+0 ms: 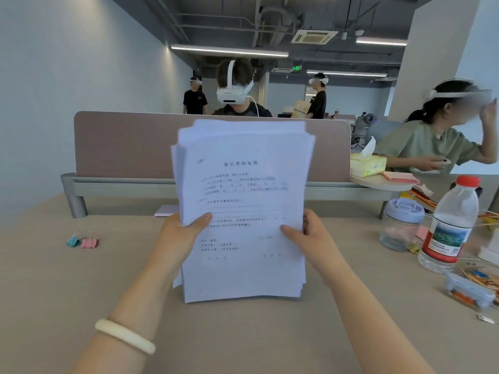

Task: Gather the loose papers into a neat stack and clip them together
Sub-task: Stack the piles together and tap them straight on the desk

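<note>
Left forearm [135, 298] and right forearm [359, 306]: both bare to the lower frame edge. Left hand [181, 233] and right hand [313, 236]: bare. Left wrist: one smooth, rounded bangle [124, 335], cream-white, thick, plain, without visible markings.

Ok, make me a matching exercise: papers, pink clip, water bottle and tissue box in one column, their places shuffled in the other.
1 papers
2 pink clip
3 water bottle
4 tissue box

A lying on the desk, far left
B on the raised shelf, back right
C upright between left hand and right hand
D standing on the desk, right side

Pairs: 1-C, 2-A, 3-D, 4-B
</note>
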Tool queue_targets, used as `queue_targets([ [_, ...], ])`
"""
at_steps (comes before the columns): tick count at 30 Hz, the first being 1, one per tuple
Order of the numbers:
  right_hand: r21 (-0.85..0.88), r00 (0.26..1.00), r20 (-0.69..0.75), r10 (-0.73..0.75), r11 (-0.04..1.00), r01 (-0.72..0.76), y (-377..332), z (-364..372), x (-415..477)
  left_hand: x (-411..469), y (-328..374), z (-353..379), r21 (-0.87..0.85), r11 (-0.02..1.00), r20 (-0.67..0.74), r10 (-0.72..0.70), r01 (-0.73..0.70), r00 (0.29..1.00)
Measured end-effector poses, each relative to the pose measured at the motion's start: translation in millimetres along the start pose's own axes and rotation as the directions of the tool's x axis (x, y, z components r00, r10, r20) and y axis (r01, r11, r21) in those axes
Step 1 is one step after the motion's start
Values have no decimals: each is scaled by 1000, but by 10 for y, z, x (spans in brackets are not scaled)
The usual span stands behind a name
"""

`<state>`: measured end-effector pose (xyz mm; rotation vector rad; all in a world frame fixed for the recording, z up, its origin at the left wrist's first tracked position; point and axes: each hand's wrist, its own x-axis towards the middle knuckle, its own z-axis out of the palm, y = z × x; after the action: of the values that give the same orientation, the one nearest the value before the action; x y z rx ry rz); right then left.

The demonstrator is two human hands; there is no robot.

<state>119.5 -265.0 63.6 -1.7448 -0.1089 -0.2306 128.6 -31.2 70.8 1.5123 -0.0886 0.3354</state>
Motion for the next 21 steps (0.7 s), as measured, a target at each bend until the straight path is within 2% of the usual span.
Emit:
queue_targets([
  [3, -41, 997, -51, 62, 997, -64, 113, -34, 17, 107, 18, -137, -333, 942, -47, -73, 53, 996],
  [4, -13, 996, -16, 93, 996, -93, 151, -29, 15, 129, 33, -173, -430, 899, -19, -96, 78, 995],
  [6, 188, 980, 151, 126, 970, -154, 239, 18, 26, 150, 29, -186, -538, 833, 33, -128, 126, 991],
  [8, 411, 949, 299, 104, 883, -226, 254, 113, 28, 136, -72, -126, -569, 806, 65, -150, 161, 986],
  [10, 488, 952, 293, 87, 843, -228, 263, 183, 53, 98, -165, -49, -562, 797, 123, -182, 219, 976],
  [12, 419, 969, 208, 136, 883, -214, 322, 146, 99, 77, -200, -70, -535, 800, 202, -192, 273, 960],
  [14, 330, 968, 185, 172, 916, -226, 395, 7, 117, 81, -229, -211, -566, 760, 273, -194, 320, 942],
  [16, 301, 958, 178, 225, 914, -270, 473, -193, 124, 117, -324, -470, -605, 694, 338, -221, 391, 915],
  [18, 302, 950, 186, 252, 905, -300, 522, -377, 105, 118, -462, -700, -635, 582, 482, -215, 508, 850],
  [19, 302, 946, 195, 261, 901, -311, 541, -446, 99, 117, -513, -767, -646, 527, 506, -246, 552, 827],
  [20, 293, 940, 203, 275, 899, -326, 554, -505, 93, 139, -602, -833, -638, 516, 488, -304, 572, 818],
  [21, 280, 934, 212, 289, 897, -342, 566, -559, 94, 148, -672, -846, -577, 578, 453, -362, 577, 815],
])
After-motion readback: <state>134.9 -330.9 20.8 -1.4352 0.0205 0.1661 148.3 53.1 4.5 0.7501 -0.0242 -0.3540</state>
